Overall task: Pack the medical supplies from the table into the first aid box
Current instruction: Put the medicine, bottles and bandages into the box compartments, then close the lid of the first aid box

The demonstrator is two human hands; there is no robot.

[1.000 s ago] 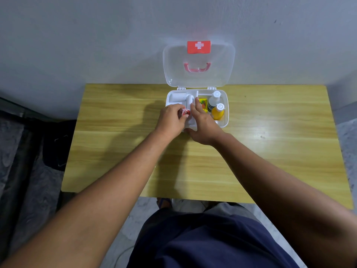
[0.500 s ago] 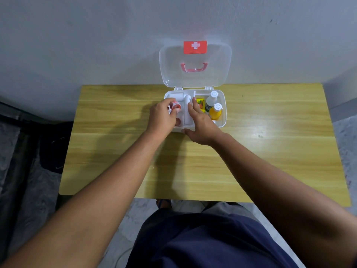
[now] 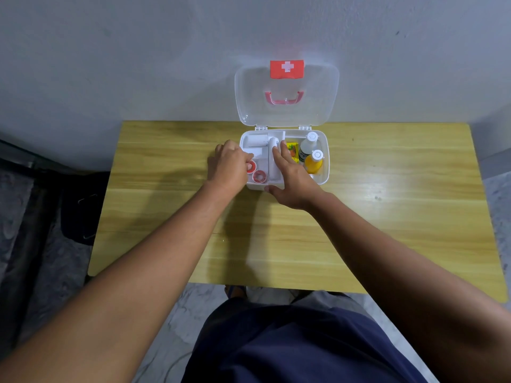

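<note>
Two hands are over the first aid box (image 3: 325, 172) at the back of the worktop (image 3: 387, 222), and we read both as settling contents rather than fetching more. Our left hand (image 3: 228, 168) curls over the box's left rim, its fingertips (image 3: 247, 157) bunched beside a red-cored tape roll (image 3: 251, 167); whether they truly pinch that roll or only nudge it, we cannot tell, since the knuckles hide the contact. Our right hand (image 3: 293, 183) lies spread and flat, fingers reaching up the middle of the box against a long white tube (image 3: 273, 158), thumb at the near wall; we judge this steadies the light box so it does not slide while the left side is arranged.

Inside, the box is split by white dividers. At the left rear sits a white bandage roll (image 3: 257, 140); in front of it a second tape roll (image 3: 260, 176) lies close to the first. The narrow central slot carries the tube. On the right, a yellow packet (image 3: 292, 150) lies beside a clear bottle (image 3: 308, 146) and a yellow bottle (image 3: 313, 163), both lying with white caps toward the hinge.

Its clear lid (image 3: 287, 111) stands open, leaning on the wall (image 3: 138, 64), which keeps it out of the way. Nothing loose shows on the wood, so we think packing is nearly finished, with closing the lid left
</note>
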